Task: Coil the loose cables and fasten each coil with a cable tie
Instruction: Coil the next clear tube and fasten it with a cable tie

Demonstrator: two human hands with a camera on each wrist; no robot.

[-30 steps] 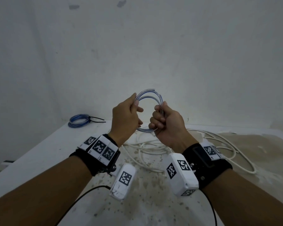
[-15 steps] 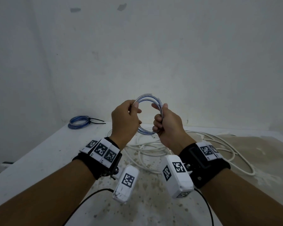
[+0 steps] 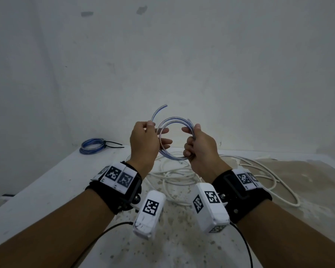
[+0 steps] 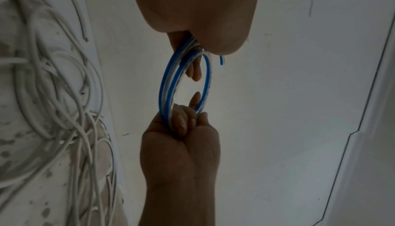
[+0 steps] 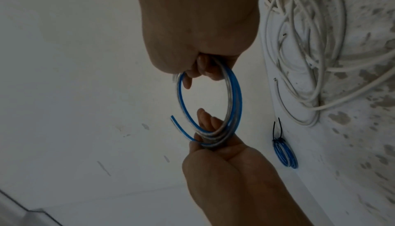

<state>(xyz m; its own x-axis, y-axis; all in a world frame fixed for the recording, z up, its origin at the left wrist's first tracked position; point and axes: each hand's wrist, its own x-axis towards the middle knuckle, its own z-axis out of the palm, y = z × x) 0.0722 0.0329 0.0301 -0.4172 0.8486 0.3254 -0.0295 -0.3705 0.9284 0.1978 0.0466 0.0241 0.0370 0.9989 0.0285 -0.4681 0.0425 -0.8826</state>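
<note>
Both hands hold a small coil of clear-and-blue cable [image 3: 174, 120] [image 4: 169, 87] [image 5: 234, 101] up in front of the wall. My left hand [image 3: 143, 140] [image 5: 213, 145] pinches the coil's left side, and a loose cable end [image 3: 159, 111] [image 5: 179, 126] sticks up past it. My right hand [image 3: 197, 146] [image 4: 183, 128] grips the right side with curled fingers. A second blue coil [image 3: 92, 146] [image 5: 285, 155], bound with a black cable tie [image 3: 112, 145], lies at the table's far left. Loose white cable [image 3: 174, 176] [image 4: 53, 94] [image 5: 310, 43] sprawls on the table under my hands.
The white table [image 3: 46, 182] is speckled and stained, and meets a plain white wall behind. White cable loops [image 3: 278, 182] spread out to the right side of the table.
My hands have drawn slightly apart and the coil has opened wider. One cable end has sprung free and now sticks up above my left hand.
</note>
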